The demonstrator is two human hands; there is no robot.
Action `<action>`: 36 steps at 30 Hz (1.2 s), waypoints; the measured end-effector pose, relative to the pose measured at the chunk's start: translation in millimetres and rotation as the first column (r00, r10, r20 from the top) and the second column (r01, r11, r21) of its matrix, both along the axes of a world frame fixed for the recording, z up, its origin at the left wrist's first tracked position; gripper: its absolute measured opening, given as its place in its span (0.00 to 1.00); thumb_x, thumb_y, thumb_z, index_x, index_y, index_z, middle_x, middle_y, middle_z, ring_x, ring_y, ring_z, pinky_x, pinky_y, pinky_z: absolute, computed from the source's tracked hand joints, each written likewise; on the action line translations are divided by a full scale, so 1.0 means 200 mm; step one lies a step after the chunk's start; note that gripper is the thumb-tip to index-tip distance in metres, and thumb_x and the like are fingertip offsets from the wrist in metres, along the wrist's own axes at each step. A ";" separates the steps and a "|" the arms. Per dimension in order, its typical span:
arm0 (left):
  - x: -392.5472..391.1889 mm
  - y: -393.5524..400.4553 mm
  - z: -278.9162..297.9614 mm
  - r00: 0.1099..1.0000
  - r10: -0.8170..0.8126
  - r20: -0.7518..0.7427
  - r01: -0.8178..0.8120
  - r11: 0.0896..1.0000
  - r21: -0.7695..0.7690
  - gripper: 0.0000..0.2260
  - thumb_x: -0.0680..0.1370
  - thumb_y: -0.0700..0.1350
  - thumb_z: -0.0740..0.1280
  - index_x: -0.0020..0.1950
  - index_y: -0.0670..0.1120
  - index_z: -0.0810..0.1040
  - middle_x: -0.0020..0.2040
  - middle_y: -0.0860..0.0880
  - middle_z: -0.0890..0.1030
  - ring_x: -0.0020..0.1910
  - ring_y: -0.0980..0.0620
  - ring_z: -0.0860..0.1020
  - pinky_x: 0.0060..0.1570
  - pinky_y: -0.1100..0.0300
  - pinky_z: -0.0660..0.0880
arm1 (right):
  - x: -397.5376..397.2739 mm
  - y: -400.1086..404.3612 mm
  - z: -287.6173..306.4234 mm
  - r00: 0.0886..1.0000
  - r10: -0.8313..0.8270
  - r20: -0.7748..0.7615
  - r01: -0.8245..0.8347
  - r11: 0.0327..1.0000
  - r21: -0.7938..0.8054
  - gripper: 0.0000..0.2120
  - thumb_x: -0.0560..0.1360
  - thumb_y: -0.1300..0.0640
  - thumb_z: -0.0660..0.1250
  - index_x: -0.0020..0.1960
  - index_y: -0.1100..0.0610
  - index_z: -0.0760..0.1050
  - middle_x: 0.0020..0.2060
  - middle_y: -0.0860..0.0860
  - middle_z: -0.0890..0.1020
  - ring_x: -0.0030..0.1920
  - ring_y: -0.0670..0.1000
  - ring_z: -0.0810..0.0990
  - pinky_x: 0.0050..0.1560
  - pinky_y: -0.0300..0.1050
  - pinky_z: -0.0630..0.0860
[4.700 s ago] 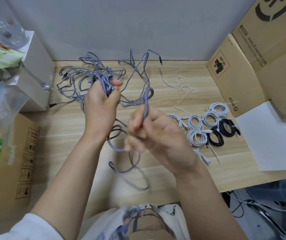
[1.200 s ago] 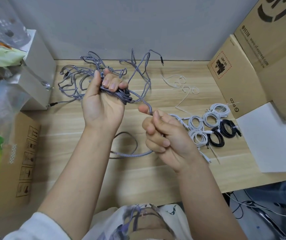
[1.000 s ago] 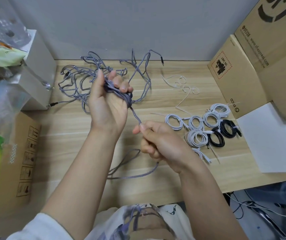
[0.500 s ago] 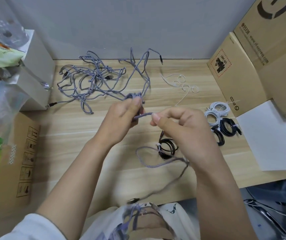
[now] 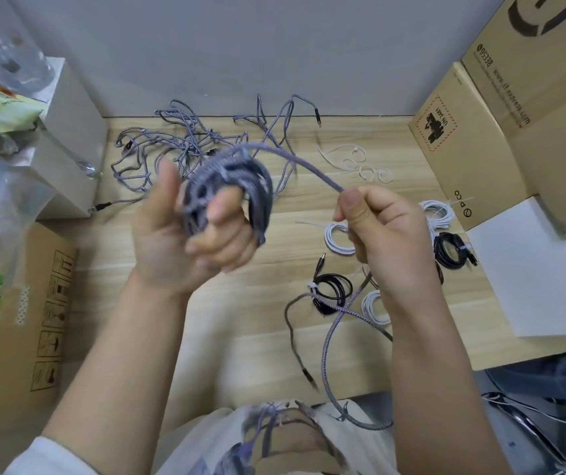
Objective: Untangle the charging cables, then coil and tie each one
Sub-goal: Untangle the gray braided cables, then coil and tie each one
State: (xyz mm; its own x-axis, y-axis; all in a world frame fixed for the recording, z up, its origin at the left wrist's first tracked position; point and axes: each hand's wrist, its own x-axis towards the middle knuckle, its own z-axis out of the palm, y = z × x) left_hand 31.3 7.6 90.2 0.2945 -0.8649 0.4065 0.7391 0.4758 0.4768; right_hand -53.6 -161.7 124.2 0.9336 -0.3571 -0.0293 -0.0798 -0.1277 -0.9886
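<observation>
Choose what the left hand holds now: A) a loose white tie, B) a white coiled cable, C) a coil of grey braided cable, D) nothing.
C: the grey braided coil is wound around the fingers of the left hand.

wooden desk (image 5: 240,337) against grey wall (image 5: 240,46)

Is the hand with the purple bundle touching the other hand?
Apart. The head view shows bare table between the left hand, holding the coil, and the right hand; only the cable joins them.
</observation>
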 end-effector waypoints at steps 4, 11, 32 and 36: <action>0.01 -0.02 0.07 0.943 0.091 -0.320 -0.139 0.982 -0.131 0.14 0.75 0.46 0.67 0.48 0.34 0.72 0.26 0.49 0.58 0.23 0.52 0.56 0.32 0.56 0.61 | 0.01 0.07 -0.07 0.972 0.219 -0.088 -0.212 0.974 0.081 0.15 0.79 0.53 0.60 0.34 0.53 0.72 0.22 0.45 0.64 0.23 0.40 0.61 0.25 0.28 0.59; 0.01 -0.07 0.07 0.758 0.393 -0.521 -0.413 0.907 0.082 0.21 0.79 0.55 0.61 0.57 0.37 0.66 0.37 0.42 0.70 0.35 0.46 0.69 0.46 0.55 0.65 | 0.01 0.14 -0.11 0.903 0.358 -0.238 -0.343 0.934 0.104 0.15 0.82 0.56 0.55 0.38 0.54 0.70 0.24 0.51 0.64 0.20 0.40 0.59 0.21 0.29 0.58; -0.08 -0.14 -0.12 0.485 0.466 0.740 -0.869 0.161 0.469 0.20 0.70 0.62 0.59 0.43 0.46 0.78 0.25 0.55 0.69 0.26 0.57 0.67 0.27 0.68 0.64 | -0.06 0.15 0.00 0.964 0.230 -0.134 -0.242 0.967 -0.083 0.12 0.73 0.55 0.70 0.31 0.46 0.77 0.29 0.43 0.80 0.34 0.38 0.76 0.37 0.32 0.70; -0.10 -0.12 -0.11 0.588 0.383 0.713 -0.807 0.333 0.487 0.19 0.71 0.62 0.60 0.32 0.48 0.74 0.23 0.53 0.66 0.22 0.55 0.61 0.23 0.67 0.59 | -0.06 0.12 0.01 0.991 0.127 -0.048 -0.132 0.984 -0.120 0.12 0.71 0.55 0.72 0.29 0.47 0.79 0.27 0.40 0.80 0.33 0.38 0.77 0.38 0.35 0.72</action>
State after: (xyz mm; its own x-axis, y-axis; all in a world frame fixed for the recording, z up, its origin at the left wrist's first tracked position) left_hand 12.0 -16.6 68.7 0.8509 -0.5253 -0.0065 0.0262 0.0300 0.9992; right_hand -65.4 -136.7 126.3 0.9711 -0.2369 -0.0307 -0.0936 -0.2595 -0.9612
